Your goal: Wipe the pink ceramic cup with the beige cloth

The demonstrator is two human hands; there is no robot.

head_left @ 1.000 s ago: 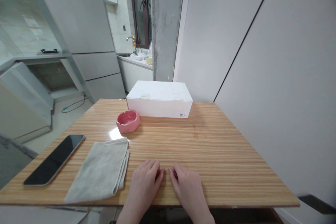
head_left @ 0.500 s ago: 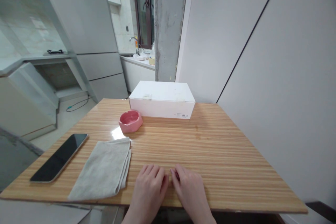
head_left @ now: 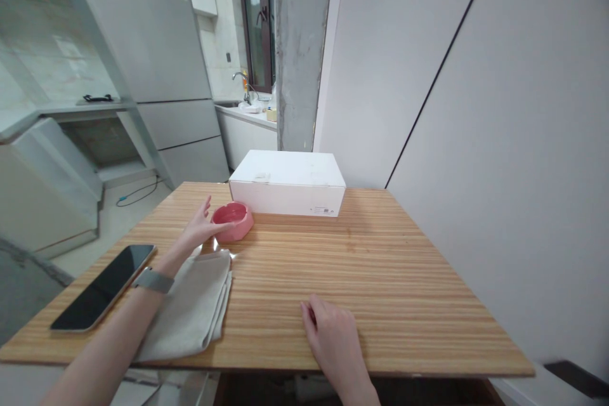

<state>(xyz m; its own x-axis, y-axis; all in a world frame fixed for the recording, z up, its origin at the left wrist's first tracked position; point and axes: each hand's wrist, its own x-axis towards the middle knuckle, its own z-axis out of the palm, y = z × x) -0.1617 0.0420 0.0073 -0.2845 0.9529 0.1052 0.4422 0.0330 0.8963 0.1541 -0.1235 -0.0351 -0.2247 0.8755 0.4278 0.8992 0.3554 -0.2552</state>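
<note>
Stretched out over the folded grey cloth (head_left: 202,304), my left hand (head_left: 202,227) is beside a pink ashtray (head_left: 236,228). Its thumb lies across the ashtray's near side while the fingers are spread on the left, not wrapped round it; whether the thumb touches the rim I cannot tell. My right hand (head_left: 333,330) rests near the table's front edge, its fingers curled in with nothing visible in them. Behind the ashtray stands a closed white box (head_left: 288,196).
A black smartphone (head_left: 104,288) lies on the left of the wooden table (head_left: 404,304), left of the cloth. A white wall (head_left: 451,171) runs along the right side. Beyond are a fridge (head_left: 176,76) and a sink faucet (head_left: 246,85).
My left hand has moved from the front edge forward and left to the ashtray, opening its fingers. My right hand stays curled in about the same place. The view has shifted slightly.
</note>
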